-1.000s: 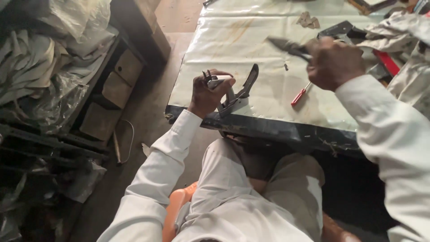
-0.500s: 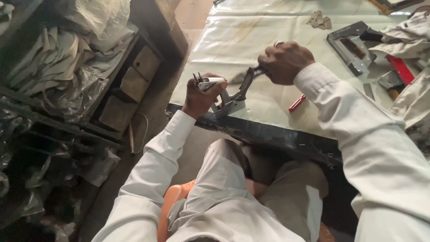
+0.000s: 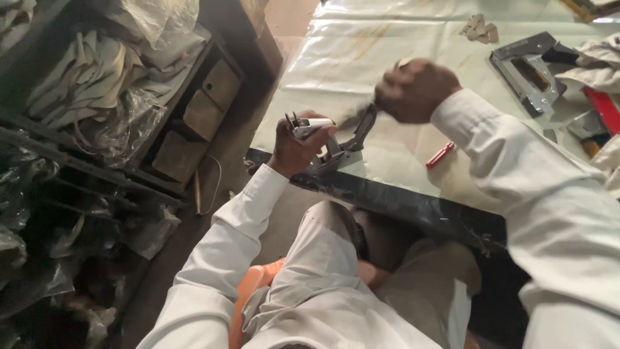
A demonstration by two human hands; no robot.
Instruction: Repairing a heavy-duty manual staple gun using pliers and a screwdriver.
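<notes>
While the person sat at the table edge [image 3: 413,210], the left hand [image 3: 298,145] was closed around a small metal stapler [image 3: 309,126], which it held upright just above the near rim, at about 9 o'clock from the right hand. That grip seemed meant to steady the tool so that its hinged arm [image 3: 361,132] stood free, slanting up toward 1 o'clock. The right hand [image 3: 413,90] was curled into a fist at the top of that arm; motion blur hid the fingers, so whether it gripped the arm or only pressed on it could not be told. Working at the rim probably let both forearms stay close to the body.

A red pen [image 3: 440,155] lay on the pale plastic sheet [image 3: 361,45] at 5 o'clock from the right hand, near but apart from it. A larger staple gun [image 3: 526,71] rested at 3 o'clock, well apart, beside crumpled cloth [image 3: 597,61] and a red tool [image 3: 604,106]. Open sheet stretched toward 12 o'clock, giving room to move. At 9 o'clock the table dropped to a narrow floor gap, with a dark shelf [image 3: 97,168] of bagged goods beyond
</notes>
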